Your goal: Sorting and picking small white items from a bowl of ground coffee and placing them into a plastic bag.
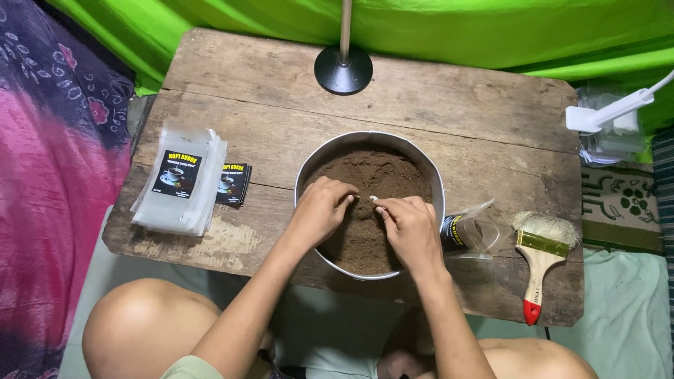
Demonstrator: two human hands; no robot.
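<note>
Weathered grey planks make the low table (393, 105), its near edge just ahead of the person's bare knees. At the far left a stack of clear pouches (179, 184) with dark labels lies near the left edge, a few loose labels (234, 184) touching its right side.

In the middle stands a round metal basin (371, 205) full of brown powder (382, 175); its near rim hangs slightly past the table's edge. The left hand (319, 210) rests in the powder with its fingers curled inward, and I cannot tell whether they grip anything. The right hand (411, 228), just beside it, pinches something small and white (373, 198) between thumb and forefinger.

By my reading the hands are working or picking through the powder. Any next move calls for a light, downward touch, since a push toward the near side could tip the overhanging basin.

Right of the basin an opened clear pouch (469, 231) lies against its wall, then a wooden brush (539, 260) with a red handle tip. Open board lies far of the basin, up to a black lamp base (343, 70).
</note>
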